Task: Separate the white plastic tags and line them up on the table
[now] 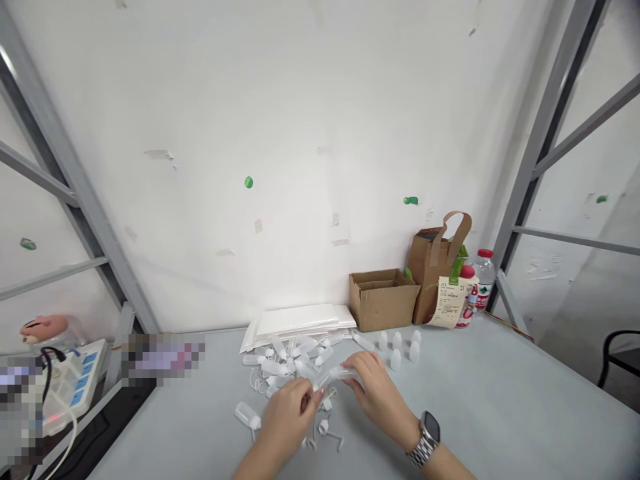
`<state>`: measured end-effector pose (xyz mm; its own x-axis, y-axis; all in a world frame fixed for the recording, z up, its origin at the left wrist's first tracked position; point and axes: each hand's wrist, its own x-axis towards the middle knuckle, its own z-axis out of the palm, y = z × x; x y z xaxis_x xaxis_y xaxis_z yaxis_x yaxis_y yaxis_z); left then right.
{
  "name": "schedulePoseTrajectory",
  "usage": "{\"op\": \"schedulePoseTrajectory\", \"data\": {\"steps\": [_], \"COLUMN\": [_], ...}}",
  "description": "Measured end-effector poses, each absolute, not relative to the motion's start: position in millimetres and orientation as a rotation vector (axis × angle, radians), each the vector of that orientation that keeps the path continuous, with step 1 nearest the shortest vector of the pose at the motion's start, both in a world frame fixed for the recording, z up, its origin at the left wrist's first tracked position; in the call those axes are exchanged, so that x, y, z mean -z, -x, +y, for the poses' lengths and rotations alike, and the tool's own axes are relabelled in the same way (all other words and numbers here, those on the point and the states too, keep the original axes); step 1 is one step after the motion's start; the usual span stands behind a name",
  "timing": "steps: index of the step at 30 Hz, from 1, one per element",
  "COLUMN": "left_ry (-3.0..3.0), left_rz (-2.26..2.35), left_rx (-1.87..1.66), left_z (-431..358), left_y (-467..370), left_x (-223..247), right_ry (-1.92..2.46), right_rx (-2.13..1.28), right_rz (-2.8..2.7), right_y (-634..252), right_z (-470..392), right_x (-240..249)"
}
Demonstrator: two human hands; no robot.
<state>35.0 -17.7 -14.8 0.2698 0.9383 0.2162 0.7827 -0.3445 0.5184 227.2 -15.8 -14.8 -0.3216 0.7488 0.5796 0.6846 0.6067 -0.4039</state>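
above a grey table (200,420), two bare hands meet over a clear piece (339,374), blurred enough that it could be one part or two. the left hand (294,410) has its thumb and bent forefinger pinching the near left end; its other fingers curl under, largely hidden. the right hand (374,390), reaching in from the other side, pinches the far right end between thumb and fingertips, and a watch (427,439) with a metal band sits on that wrist. just beyond the hands lies a loose heap of small bottles (274,368), mixed with thin white cords. one lone bottle (245,414) lies left of the left hand, and a cap (324,425) lies between the wrists. right of the heap, a small group of bottles (395,360) stands upright. behind the heap, white packets (300,321) lie stacked by the wall; to their right come an open box (384,308), a paper bag (425,283) with a receipt (449,303), and a red-capped water bottle (483,273).
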Motion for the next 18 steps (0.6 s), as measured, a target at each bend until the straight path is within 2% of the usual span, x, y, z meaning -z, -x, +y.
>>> {"op": "schedulePoseTrajectory", "data": {"steps": [4, 11, 18], "left_ry": [-2.302, -2.122, -2.266], "left_rz": [1.554, 1.546, 1.366], "left_rx": [-0.612, -0.796, -0.739], "left_z": [-22, -18, -17], "left_y": [-35, -33, -36], "left_x": [12, 16, 21], "right_ry": [1.162, 1.098, 1.045], "right_rx": [-0.066, -0.219, -0.303], "right_rz": [-2.054, -2.141, -2.222], "right_y": [-235, -228, -221], "right_z": [-11, -19, -23], "right_x": [12, 8, 12]}}
